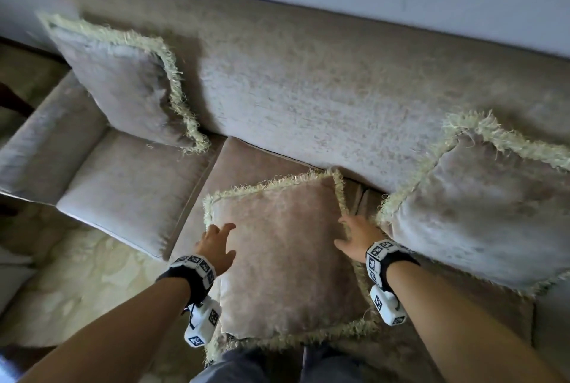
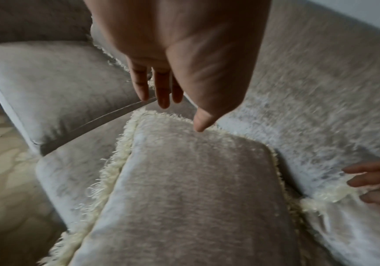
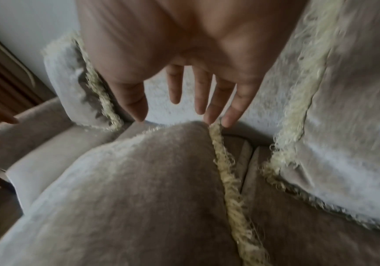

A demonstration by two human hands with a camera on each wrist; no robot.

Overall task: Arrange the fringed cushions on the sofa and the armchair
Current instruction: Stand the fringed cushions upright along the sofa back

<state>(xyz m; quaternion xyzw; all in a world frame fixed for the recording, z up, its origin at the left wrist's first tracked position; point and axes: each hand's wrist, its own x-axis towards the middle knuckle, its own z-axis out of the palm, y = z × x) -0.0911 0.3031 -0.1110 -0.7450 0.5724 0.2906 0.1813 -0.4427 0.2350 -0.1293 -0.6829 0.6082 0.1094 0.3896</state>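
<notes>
Beige chenille sofa (image 1: 324,80) against a pale wall. Far left: square beige cushion with cream fringe (image 1: 123,86), propped upright against the backrest by the armrest. Left hand (image 1: 216,246): fingers straight and spread, holding nothing, at the left edge of the middle fringed beige cushion (image 1: 287,259), which lies flat on the seat. Right hand (image 1: 357,240): fingers extended, holding nothing, fingertips at this cushion's right fringe. Far right: third fringed beige cushion (image 1: 481,213), leaning on the backrest.
</notes>
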